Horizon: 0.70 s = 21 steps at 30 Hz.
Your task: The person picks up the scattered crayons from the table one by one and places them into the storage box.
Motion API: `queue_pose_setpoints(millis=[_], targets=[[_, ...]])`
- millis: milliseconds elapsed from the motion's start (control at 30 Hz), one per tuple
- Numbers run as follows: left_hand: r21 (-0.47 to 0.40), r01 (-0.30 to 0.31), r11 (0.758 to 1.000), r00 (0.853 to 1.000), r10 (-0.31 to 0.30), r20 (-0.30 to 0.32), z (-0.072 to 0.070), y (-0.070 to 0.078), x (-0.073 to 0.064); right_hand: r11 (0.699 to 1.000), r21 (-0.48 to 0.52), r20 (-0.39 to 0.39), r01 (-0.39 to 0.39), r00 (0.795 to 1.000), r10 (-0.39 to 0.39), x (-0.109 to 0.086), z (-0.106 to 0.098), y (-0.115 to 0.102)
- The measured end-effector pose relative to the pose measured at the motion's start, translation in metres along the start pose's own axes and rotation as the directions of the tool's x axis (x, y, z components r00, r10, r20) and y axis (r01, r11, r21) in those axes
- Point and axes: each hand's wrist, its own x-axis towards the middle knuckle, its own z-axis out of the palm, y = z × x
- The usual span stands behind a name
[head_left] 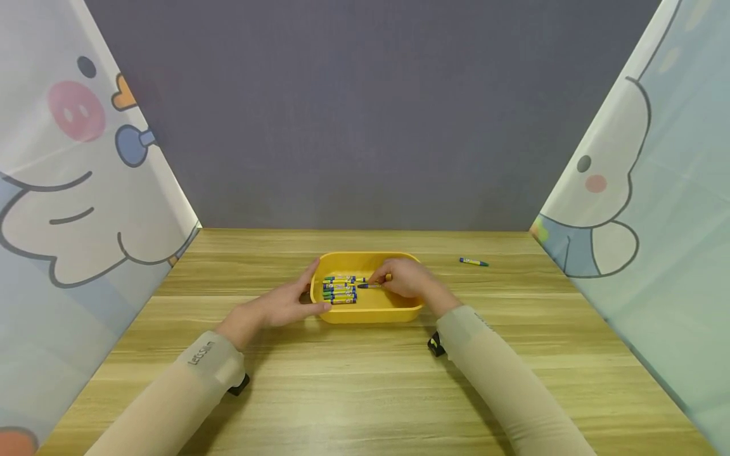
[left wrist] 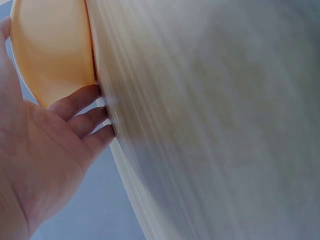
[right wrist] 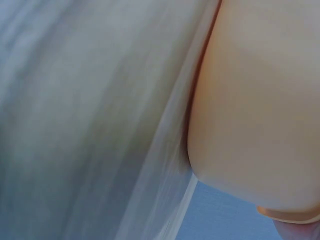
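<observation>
A yellow plastic tray [head_left: 376, 315] stands on the table, with several crayons [head_left: 340, 292] lying side by side in its left half. My left hand [head_left: 285, 303] holds the tray's left end, thumb at the front corner and fingers along the outer wall. The left wrist view shows those fingers [left wrist: 85, 120] low against the tray wall [left wrist: 55, 50], close to the tabletop. Inside the tray, my right hand [head_left: 403, 278] pinches a crayon [head_left: 371, 285] with a dark blue end, right of the row. In the right wrist view the tray wall [right wrist: 255, 110] hides most of that hand.
One more crayon [head_left: 474, 261], with a green tip, lies on the wooden table [head_left: 342, 392] to the right of the tray. A dark grey panel [head_left: 365, 114] rises behind the table. Cartoon-printed sheets [head_left: 604, 171] hang at both sides.
</observation>
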Motion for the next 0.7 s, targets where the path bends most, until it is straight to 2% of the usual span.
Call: queue_pose_setpoints(millis=[200, 433, 600, 700], targets=[[0.007, 0.002, 1.0, 1.0, -0.002, -0.002, 0.0, 0.0005, -0.0001, 1.0, -0.007, -0.002, 0.007, 1.0, -0.007, -0.0017, -0.0007, -0.0015], [0.012, 0.002, 1.0, 1.0, -0.002, 0.001, -0.0004, 0.0006, -0.0003, 0.999, 0.036, 0.011, -0.041, 0.999, 0.041, -0.0024, -0.0019, -0.0032], [0.017, 0.005, 1.0, 1.0, -0.005, 0.004, -0.0005, 0.0008, -0.0006, 0.989, 0.133, -0.015, -0.057, 0.998, 0.06, -0.0028, -0.003, -0.0033], [0.022, 0.009, 1.0, 1.0, -0.009, 0.003, -0.0003, 0.0015, -0.0009, 0.964, 0.258, -0.075, -0.058, 0.994, 0.08, -0.0043, -0.0028, -0.0009]])
